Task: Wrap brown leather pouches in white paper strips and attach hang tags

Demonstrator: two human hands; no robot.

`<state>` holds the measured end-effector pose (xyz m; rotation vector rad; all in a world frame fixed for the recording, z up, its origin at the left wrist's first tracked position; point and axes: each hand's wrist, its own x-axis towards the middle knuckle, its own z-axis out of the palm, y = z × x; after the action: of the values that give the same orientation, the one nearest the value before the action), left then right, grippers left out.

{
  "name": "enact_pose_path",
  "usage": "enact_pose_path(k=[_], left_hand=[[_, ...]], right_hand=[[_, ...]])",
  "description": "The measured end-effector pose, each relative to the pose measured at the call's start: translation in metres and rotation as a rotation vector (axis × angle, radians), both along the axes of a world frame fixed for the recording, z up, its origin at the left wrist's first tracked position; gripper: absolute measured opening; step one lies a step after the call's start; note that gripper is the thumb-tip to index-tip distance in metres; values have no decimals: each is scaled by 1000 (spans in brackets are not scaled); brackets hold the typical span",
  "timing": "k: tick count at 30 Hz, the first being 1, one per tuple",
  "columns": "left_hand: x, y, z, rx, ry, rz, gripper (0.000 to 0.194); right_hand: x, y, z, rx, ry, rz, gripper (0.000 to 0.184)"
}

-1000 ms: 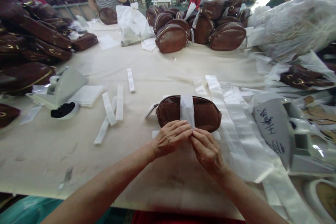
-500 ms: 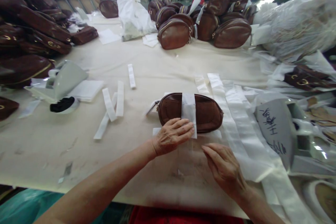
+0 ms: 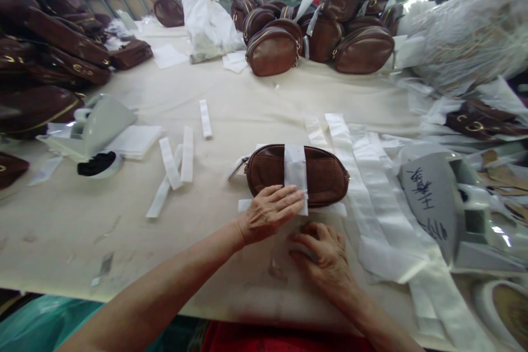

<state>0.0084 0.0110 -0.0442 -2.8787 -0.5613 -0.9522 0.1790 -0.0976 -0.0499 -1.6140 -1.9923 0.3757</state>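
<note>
Brown pouch [image 3: 324, 173] touches the flat left hand [image 3: 270, 212], beyond the loosely curled right hand [image 3: 328, 258].

Soft light, blurred stretched edges

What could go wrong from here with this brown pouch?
The white band across the brown pouch might skew or loosen if the left hand lifts too soon, as that hand alone rests on its lower part. The right hand, apart from the pouch, could brush the overlapping white strips to its right and shift them.
</note>
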Motion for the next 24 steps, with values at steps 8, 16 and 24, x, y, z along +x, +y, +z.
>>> enact_pose_path(k=[8, 16, 24], left_hand=[[0, 1, 1, 2, 20, 10, 29], [1, 0, 0, 2, 10, 7, 28], [-2, -1, 0, 85, 45, -1, 26]], right_hand=[[10, 1, 3, -128, 101, 58, 39], [3, 9, 3, -181, -27, -10, 47], [0, 1, -5, 300, 18, 63, 27]])
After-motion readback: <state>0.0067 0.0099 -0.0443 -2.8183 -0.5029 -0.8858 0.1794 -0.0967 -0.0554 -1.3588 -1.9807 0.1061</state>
